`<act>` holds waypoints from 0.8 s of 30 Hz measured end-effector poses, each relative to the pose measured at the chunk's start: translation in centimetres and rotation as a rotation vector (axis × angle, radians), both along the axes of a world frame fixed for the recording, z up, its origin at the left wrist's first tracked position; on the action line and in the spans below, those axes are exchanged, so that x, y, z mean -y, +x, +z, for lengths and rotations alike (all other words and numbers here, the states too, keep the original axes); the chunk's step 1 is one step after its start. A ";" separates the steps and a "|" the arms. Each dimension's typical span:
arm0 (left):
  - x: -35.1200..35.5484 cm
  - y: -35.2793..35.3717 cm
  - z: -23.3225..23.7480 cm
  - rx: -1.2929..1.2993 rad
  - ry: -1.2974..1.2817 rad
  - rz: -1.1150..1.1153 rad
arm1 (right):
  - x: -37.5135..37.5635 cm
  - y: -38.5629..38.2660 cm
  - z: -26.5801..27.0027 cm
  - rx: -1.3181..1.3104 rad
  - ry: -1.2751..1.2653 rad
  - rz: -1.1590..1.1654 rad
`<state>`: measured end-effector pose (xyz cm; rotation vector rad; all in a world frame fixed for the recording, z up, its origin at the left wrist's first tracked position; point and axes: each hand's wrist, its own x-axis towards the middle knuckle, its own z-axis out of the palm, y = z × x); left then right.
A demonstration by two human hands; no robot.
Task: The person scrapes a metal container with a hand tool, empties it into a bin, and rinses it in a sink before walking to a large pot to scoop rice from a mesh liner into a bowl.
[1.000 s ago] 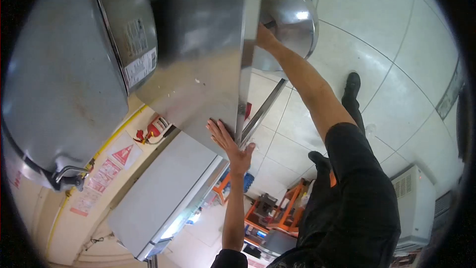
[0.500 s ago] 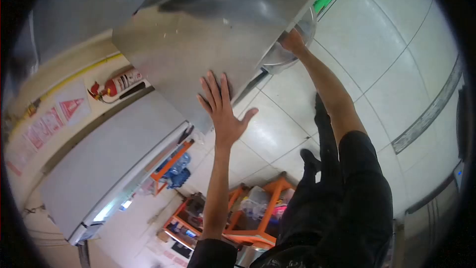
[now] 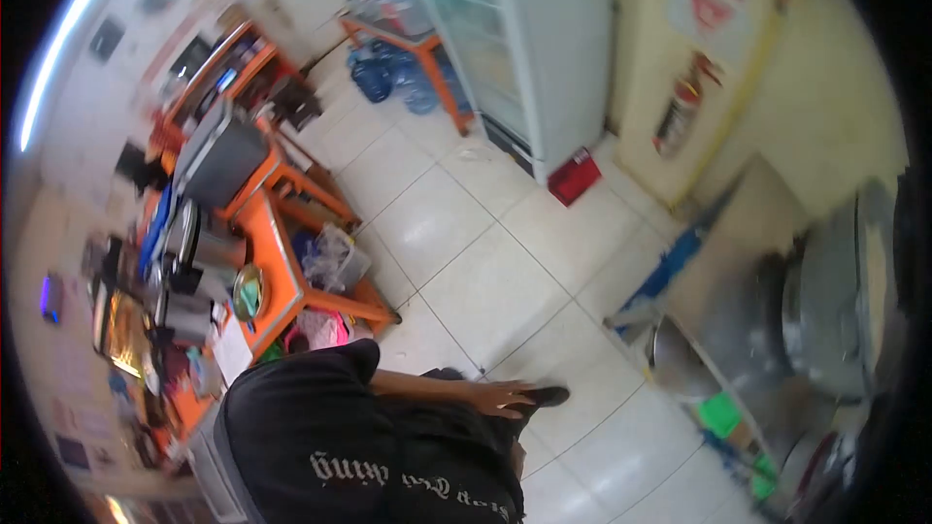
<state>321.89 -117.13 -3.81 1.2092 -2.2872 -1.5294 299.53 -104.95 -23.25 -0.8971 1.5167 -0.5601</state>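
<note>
My left hand [image 3: 500,396] hangs low against the dark clothing, above the tiled floor [image 3: 495,262]. Its fingers look stretched and slightly apart, somewhat blurred, with nothing visible in them. A dark shoe [image 3: 551,396] shows just past the fingertips. The black shirt [image 3: 369,437] with pale lettering fills the bottom of the view. My right hand is out of sight; the shirt covers that side. To the right stands the metal worktable [image 3: 748,281], apart from my left hand, with a metal bowl [image 3: 678,359] below its edge.
An orange table [image 3: 267,272] with pots, a grey box [image 3: 223,157] and papers stands left. Ahead are a glass-door fridge [image 3: 568,49], blue water bottles [image 3: 374,78] and a red object [image 3: 575,177] on the floor. A fire extinguisher [image 3: 678,114] hangs on the wall.
The view has swung round from the metal worktable towards the room. My left hand has left the metal surface and now hangs low; my right hand has gone out of view.
</note>
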 end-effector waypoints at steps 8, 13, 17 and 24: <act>-12.4 29.6 -7.6 0.128 0.079 0.762 | 3.1 8.9 4.2 0.012 -0.043 0.413; -7.6 43.4 -2.8 -0.089 0.041 1.160 | 4.5 16.9 3.3 0.058 0.458 0.037; -1.9 52.9 -7.0 -0.264 0.002 1.205 | 9.6 22.5 4.4 0.025 0.553 0.129; -0.3 68.5 -15.2 0.174 0.134 1.495 | 27.0 35.6 5.3 0.016 0.557 0.335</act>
